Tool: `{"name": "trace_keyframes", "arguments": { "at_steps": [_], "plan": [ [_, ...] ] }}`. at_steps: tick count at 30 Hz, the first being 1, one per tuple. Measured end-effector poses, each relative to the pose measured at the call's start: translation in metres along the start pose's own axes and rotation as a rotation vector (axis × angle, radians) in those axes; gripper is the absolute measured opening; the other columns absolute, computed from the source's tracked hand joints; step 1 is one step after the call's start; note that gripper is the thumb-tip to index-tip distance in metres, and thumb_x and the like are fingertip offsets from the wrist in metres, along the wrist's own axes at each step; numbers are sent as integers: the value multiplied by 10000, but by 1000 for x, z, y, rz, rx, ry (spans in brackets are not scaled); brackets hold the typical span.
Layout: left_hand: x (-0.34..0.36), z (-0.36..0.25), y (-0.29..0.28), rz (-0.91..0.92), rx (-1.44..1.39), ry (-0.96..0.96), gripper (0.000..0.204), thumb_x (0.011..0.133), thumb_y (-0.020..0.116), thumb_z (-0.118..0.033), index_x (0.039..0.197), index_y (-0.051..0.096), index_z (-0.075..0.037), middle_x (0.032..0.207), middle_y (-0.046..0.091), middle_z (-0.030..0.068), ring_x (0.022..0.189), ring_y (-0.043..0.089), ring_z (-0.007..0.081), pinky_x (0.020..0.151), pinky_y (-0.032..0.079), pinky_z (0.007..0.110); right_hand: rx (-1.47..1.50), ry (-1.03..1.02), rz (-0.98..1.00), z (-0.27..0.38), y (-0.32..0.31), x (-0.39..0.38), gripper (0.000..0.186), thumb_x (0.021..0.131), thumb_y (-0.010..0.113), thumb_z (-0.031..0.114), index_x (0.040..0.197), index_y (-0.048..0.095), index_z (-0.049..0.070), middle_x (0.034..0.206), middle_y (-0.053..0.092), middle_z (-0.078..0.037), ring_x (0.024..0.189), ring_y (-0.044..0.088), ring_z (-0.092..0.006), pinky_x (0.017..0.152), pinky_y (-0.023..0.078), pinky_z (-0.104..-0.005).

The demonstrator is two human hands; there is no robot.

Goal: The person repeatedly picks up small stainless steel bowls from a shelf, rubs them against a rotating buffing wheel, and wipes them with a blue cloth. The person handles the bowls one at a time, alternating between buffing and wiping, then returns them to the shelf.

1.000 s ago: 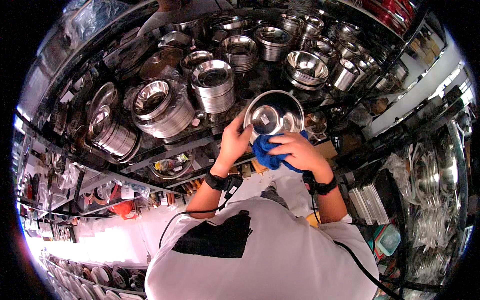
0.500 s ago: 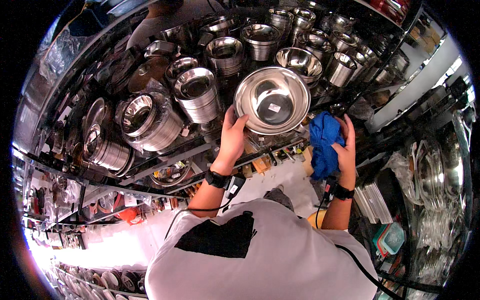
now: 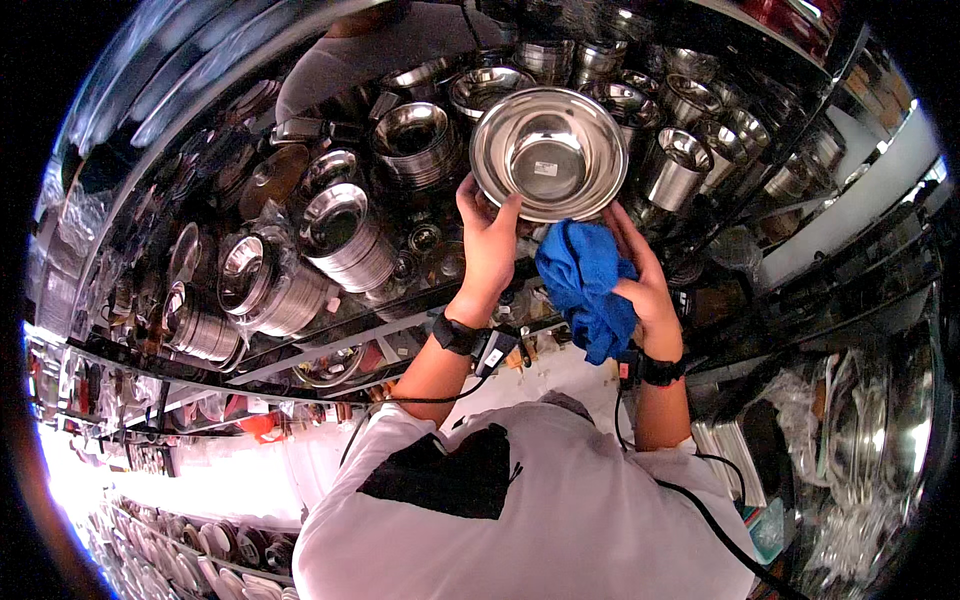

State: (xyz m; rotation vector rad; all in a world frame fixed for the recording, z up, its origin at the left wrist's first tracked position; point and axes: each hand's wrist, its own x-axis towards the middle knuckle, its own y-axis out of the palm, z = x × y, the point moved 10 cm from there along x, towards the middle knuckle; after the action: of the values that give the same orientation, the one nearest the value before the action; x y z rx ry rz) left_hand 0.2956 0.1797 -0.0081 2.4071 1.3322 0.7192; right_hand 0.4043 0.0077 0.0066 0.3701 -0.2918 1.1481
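A shiny steel bowl (image 3: pixel 547 165) with a small white label inside is tilted so that I look into it. My left hand (image 3: pixel 488 240) grips its lower left rim, thumb over the edge and fingers behind. Bunched in my right hand (image 3: pixel 645 285) is a blue cloth (image 3: pixel 585 285), held between thumb and fingers. The cloth's top is at the bowl's lower edge. My right fingertips reach up to the lower right rim; whether they press on it I cannot tell.
Stacked steel bowls (image 3: pixel 345 240) and a plastic-wrapped stack (image 3: pixel 270 285) fill the dark shelf on the left. More steel containers (image 3: pixel 680 165) stand behind and to the right. Glossy wrapped goods (image 3: pixel 870 430) hang at the far right. A shelf rail (image 3: pixel 300 355) runs in front.
The bowl has moved away from me, up in the picture, with my left hand on it. My right hand has brought the blue cloth leftward, up to the bowl.
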Motion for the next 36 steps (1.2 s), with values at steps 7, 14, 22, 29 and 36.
{"name": "trace_keyframes", "arguments": {
  "at_steps": [7, 14, 22, 29, 36],
  "plan": [
    [18, -3, 36, -79, 345, 144, 687, 718, 710, -54, 1232, 259, 18, 1108, 483, 149, 982, 504, 183, 817, 456, 303, 20, -26, -37, 0, -49, 41, 914, 582, 615, 67, 1400, 216, -17, 1435, 272, -171, 1341, 240, -251, 1098, 143, -336],
    [37, 21, 42, -55, 662, 297, 815, 658, 779, -167, 1293, 323, 63, 1147, 431, 199, 1011, 527, 265, 859, 446, 344, 63, 97, 0, -23, -81, 58, 874, 600, 580, 14, 1403, 236, 16, 1400, 332, -166, 1282, 339, -251, 1066, 231, -330],
    [27, 17, 64, -120, 1027, 374, 735, 650, 783, -325, 1207, 455, 25, 1201, 402, 289, 1126, 420, 401, 949, 366, 430, 359, 273, -66, -55, -111, 59, 795, 638, 559, 21, 1388, 294, 35, 1287, 474, -150, 1132, 503, -241, 979, 374, -336],
    [24, 23, 66, -179, 1260, 496, 778, 624, 778, -390, 1230, 445, -31, 1245, 332, 349, 1132, 349, 496, 940, 333, 518, 302, 263, -31, -67, -119, 69, 787, 644, 547, 29, 1388, 292, 34, 1273, 485, -151, 1117, 514, -241, 961, 394, -336],
    [25, 38, 51, -198, 1228, 446, 825, 634, 760, -414, 1253, 409, 3, 1286, 320, 346, 1158, 351, 485, 961, 323, 504, 395, 360, 5, -76, -111, 63, 799, 638, 542, 40, 1394, 281, 37, 1284, 478, -146, 1129, 506, -242, 972, 382, -333]
  ]
}}
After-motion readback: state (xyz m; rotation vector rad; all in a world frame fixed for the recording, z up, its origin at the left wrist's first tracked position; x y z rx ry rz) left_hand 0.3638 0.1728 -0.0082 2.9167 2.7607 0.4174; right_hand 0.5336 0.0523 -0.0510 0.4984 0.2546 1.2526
